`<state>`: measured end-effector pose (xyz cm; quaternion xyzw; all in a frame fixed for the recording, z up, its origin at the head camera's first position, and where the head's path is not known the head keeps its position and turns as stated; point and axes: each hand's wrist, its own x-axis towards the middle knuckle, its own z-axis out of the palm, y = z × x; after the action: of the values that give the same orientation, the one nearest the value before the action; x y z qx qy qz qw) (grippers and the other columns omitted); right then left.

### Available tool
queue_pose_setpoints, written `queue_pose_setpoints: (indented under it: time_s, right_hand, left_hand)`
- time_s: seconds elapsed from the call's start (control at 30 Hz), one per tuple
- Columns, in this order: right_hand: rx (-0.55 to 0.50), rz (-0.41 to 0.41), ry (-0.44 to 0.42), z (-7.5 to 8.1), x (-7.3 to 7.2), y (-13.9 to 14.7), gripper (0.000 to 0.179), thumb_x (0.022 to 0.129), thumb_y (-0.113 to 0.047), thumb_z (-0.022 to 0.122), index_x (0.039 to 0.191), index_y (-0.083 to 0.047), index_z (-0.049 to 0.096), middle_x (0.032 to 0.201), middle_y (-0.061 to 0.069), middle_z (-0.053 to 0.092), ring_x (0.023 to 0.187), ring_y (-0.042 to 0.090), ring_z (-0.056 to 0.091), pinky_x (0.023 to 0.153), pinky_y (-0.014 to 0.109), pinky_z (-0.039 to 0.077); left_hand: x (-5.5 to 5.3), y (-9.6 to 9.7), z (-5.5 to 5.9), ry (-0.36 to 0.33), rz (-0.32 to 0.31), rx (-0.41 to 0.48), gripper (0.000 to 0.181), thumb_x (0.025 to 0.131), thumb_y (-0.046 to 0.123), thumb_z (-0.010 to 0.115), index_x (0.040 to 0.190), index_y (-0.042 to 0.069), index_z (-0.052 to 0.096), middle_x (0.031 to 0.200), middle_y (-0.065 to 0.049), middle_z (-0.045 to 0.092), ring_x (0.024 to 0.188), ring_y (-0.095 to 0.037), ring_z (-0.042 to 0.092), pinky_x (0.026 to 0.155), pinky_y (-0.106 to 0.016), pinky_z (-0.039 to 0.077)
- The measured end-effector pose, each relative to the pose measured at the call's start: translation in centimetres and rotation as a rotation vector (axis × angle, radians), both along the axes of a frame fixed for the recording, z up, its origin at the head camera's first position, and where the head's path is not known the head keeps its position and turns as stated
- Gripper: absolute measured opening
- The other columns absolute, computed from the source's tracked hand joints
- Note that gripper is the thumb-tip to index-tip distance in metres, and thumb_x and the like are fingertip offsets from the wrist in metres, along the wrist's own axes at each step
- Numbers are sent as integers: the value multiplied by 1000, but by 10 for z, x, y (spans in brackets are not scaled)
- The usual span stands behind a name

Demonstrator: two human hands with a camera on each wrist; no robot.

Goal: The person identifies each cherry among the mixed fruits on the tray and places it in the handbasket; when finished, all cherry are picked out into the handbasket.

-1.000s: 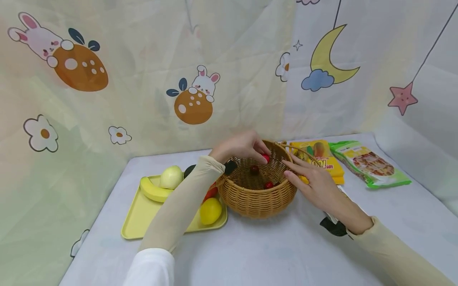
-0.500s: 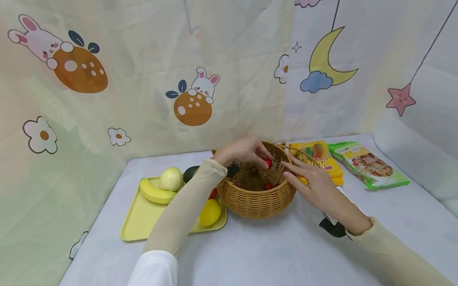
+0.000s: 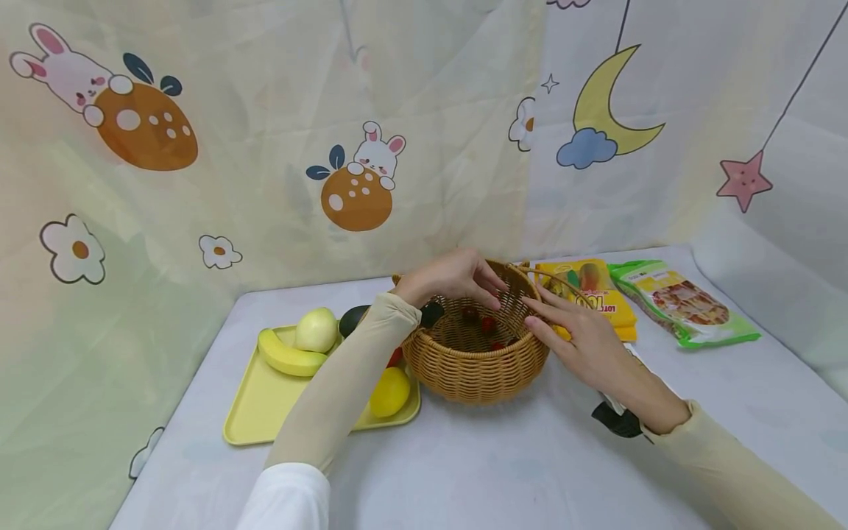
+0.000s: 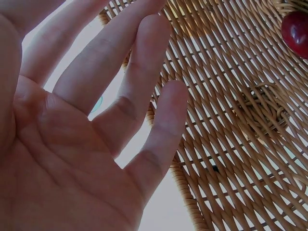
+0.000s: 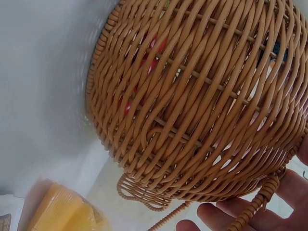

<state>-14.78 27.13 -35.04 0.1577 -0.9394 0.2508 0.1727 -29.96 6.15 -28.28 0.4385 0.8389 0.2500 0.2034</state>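
Note:
A brown wicker basket stands mid-table with a few small glossy red fruits inside. Over its opening is my left hand, fingers loosely bent and nothing between them. In the left wrist view that hand's palm faces the camera, beside the weave, with one dark red fruit at the upper right. My right hand touches the basket's right rim, fingers mostly straight. From the right wrist view, its fingers lie behind the wrapped handle, against the outside of the basket.
Left of the basket, a yellow tray bears a banana, a pale round fruit and a lemon, partly hidden by the left sleeve. Behind the right hand lie a yellow snack pack and a green-edged food bag.
My left fingers have let go of a red fruit, which now lies in the basket with the others. The right hand has kept its place at the rim.

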Motion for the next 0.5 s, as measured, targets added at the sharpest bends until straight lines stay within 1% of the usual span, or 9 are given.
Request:
queue_pose_setpoints:
  time_s: [0.1,0.2,0.33,0.43,0.5]
  right_hand:
    - [3,-3,-2,1,-1,0,48,108,-38,53,147,-10,57,159,18,44,126,46,61,72,37,50]
    - [4,-5,-8,1,0,-1,49,108,-39,52,147,-11,57,160,18,44,130,46,58,72,37,50]
    - [2,-5,-12,1,0,-1,49,108,-39,52,148,-11,56,160,18,43,135,46,54,79,45,54]
    - [2,-5,-11,2,1,-1,49,108,-39,52,147,-11,56,160,18,43,135,46,54,83,49,54]
    - [2,-4,-10,1,1,-1,49,108,-39,52,147,-10,57,160,18,44,134,46,54,82,48,54]
  left_hand:
    - [0,0,0,2,-4,6,37,88,21,82,123,10,76,114,-5,79,106,-12,75,90,-24,58]
    - [0,0,0,11,-6,4,36,88,20,82,123,10,76,113,-5,79,106,-12,75,90,-24,58]
    - [0,0,0,23,2,-6,36,89,22,82,123,10,76,113,-5,79,106,-12,75,90,-23,57]
    - [0,0,0,26,10,-13,38,88,23,82,123,11,76,113,-4,79,107,-11,75,90,-23,57]
    - [0,0,0,27,12,-15,38,88,23,82,123,11,76,114,-4,79,107,-12,75,91,-23,57]
